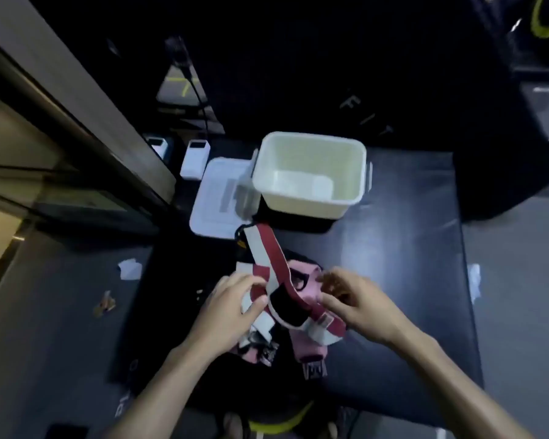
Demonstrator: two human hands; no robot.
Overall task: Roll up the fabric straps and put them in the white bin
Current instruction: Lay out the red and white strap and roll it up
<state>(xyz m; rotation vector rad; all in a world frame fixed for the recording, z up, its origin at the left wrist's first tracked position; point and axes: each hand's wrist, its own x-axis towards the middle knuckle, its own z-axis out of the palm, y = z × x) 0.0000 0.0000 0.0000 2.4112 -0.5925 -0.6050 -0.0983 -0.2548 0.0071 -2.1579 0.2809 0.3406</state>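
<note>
A white bin is sitting empty on a dark bench, a lid beside it. Both hands are working a red-and-white strap over pink straps: left hand pinching its folded end, right hand pinching the near length. The webbing looks light and limp, so the hold is probably best kept at the roll's core.

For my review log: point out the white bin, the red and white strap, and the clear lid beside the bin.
white bin (311,144): head view, on its far inner wall.
red and white strap (268,245): head view, on the red stripe of the stretched part.
clear lid (216,198): head view, on its flat top.
</note>
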